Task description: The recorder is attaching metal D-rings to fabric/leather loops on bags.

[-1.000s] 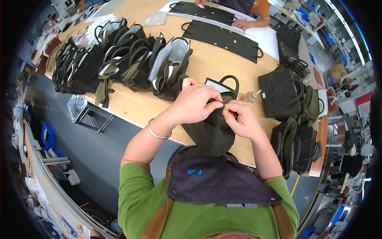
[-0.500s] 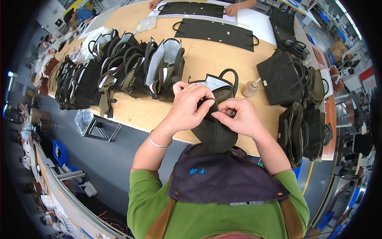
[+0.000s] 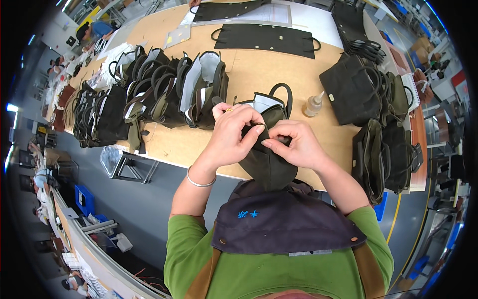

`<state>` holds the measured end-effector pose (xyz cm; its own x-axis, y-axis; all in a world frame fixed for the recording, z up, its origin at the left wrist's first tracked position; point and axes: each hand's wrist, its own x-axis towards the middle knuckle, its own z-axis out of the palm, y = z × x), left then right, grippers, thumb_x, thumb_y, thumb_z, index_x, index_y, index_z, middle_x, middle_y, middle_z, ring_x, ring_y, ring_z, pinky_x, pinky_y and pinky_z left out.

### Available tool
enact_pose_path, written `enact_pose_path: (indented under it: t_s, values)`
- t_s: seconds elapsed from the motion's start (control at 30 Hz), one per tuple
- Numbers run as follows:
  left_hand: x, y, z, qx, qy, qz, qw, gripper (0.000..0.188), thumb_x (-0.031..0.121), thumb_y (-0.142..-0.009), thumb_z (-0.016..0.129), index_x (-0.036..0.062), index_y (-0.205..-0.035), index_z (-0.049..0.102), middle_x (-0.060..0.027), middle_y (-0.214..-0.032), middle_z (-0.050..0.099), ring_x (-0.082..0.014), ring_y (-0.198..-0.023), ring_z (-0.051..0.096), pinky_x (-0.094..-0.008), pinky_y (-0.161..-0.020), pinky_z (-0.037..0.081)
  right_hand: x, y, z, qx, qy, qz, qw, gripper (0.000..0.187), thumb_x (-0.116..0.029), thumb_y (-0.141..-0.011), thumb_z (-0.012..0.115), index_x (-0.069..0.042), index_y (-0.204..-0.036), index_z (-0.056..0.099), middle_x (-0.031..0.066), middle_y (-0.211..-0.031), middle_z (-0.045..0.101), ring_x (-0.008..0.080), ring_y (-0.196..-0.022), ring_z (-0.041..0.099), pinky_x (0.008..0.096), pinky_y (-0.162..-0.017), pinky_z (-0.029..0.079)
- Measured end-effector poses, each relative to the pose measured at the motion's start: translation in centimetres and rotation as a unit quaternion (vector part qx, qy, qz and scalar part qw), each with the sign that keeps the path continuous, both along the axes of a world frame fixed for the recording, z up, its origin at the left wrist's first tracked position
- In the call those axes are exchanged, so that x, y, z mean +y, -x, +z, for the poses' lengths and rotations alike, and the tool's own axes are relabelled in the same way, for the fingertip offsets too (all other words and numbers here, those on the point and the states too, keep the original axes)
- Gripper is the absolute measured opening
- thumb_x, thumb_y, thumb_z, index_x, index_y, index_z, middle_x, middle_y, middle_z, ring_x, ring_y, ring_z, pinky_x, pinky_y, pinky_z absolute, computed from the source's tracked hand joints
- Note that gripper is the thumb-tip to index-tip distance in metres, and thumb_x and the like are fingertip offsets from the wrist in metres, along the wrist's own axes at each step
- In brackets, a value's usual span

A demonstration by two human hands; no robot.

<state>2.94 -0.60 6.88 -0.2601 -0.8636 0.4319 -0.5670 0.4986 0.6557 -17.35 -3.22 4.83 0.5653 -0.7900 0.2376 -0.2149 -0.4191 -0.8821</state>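
A dark olive handbag (image 3: 271, 167) with a pale grey lining and a black loop handle rests at the table's near edge, against my apron. My left hand (image 3: 233, 133) pinches the fabric at its upper edge between thumb and fingers. Close beside it, my right hand (image 3: 294, 143) grips the same edge, thumb pressed to the cloth and fingers curled. A dark rounded tip juts out above my left hand; what it belongs to is hidden. The fingertips cover the spot where the two hands meet.
Finished-looking dark bags (image 3: 174, 92) stand in a row at left. More bags (image 3: 353, 92) are piled at right, near a small clear bottle with a nozzle (image 3: 312, 105). Flat black panels with handles (image 3: 266, 41) lie across the far table (image 3: 249, 65). Another person's hand (image 3: 194, 3) shows at the top.
My hands keep their pinch on the bag's edge with little movement. The view has shifted slightly. At the far side, the other person's hands have moved, lifting the far black panel.
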Motion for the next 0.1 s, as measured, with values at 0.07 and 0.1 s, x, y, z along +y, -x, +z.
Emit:
enact_pose_path:
  t_s: [0.07, 0.1]
  values:
    - [-0.17, -0.21, -0.22, 0.003, 0.001, -0.001, 1.0, 0.007, 0.01, -0.082, 0.066, 0.0101, -0.083, 0.06, 0.0003, -0.075, 0.054, -0.018, -0.072, 0.053, -0.0375, -0.085, 0.026, 0.06, -0.01, 0.09, -0.018, -0.094, -0.011, 0.995, 0.011, -0.012, -0.082, 0.076, -0.005, -0.08, 0.068, 0.0002, -0.07, 0.064, 0.0137, -0.055, 0.051, 0.0281, -0.053, 0.042]
    - [-0.16, -0.43, -0.26, 0.004, -0.017, -0.003, 1.0, 0.007, 0.011, -0.082, 0.066, 0.0101, -0.084, 0.06, 0.0004, -0.076, 0.055, -0.0181, -0.072, 0.053, -0.0374, -0.085, 0.027, 0.1, -0.06, 0.29, -0.026, -0.14, -0.015, 0.99, 0.01, -0.012, -0.084, 0.075, -0.005, -0.081, 0.068, -0.0024, -0.072, 0.065, 0.0137, -0.055, 0.051, 0.0268, -0.054, 0.043]
